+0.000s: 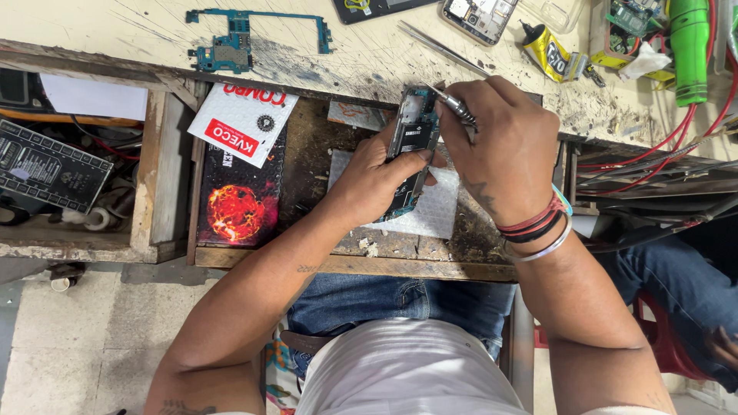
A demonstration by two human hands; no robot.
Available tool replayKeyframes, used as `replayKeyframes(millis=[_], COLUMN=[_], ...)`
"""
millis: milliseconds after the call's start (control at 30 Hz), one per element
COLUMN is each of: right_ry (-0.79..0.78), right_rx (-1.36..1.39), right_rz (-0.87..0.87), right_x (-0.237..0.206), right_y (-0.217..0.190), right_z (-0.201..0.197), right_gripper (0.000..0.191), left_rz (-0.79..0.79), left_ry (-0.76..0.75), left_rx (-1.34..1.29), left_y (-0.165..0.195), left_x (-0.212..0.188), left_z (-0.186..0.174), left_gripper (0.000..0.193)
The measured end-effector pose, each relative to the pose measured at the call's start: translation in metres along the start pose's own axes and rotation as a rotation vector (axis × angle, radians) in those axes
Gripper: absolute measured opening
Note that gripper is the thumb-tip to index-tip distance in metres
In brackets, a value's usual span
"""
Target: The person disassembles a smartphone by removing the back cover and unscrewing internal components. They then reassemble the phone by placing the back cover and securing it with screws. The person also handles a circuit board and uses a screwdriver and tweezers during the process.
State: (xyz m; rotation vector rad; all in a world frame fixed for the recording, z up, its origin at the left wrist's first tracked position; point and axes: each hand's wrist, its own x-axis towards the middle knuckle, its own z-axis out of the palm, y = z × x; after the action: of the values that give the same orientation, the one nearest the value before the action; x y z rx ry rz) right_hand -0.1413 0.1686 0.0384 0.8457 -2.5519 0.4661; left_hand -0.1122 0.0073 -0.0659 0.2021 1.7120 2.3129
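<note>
My left hand (367, 180) grips an opened phone (413, 138) with its back cover off, its battery and circuit board showing, held upright above an open wooden drawer (346, 265). My right hand (500, 146) is closed around a thin metal tool (453, 104), whose tip meets the top edge of the phone. Red and black bands and a metal bangle circle my right wrist.
A blue circuit frame (231, 42) lies on the scratched workbench (369, 58). Tweezers (438, 46), another opened phone (480, 15), a yellow tube (550, 54), a green tool (688, 50) and red wires (653, 157) sit at the back right. Boxes (242, 119) fill the drawer's left side.
</note>
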Motion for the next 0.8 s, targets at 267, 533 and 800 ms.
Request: replayKeyframes(millis=[267,533,800], right_ry=[-0.038,-0.063,0.012], right_rx=[0.03,0.095,-0.186], right_rz=[0.007,0.002,-0.284], right_x=[0.001,0.011,0.064], right_y=[0.003,0.041,0.116], right_z=[0.004,-0.002,0.009], right_gripper=[0.015,0.014,0.014], left_rz=[-0.011,0.009,-0.049], left_ry=[0.009,0.005,0.028], left_rx=[-0.022,-0.062,-0.131], left_y=[-0.001,-0.004,-0.007], left_x=[0.001,0.003,0.006], left_z=[0.0,-0.002,-0.005], left_gripper=[0.045,0.039,0.034])
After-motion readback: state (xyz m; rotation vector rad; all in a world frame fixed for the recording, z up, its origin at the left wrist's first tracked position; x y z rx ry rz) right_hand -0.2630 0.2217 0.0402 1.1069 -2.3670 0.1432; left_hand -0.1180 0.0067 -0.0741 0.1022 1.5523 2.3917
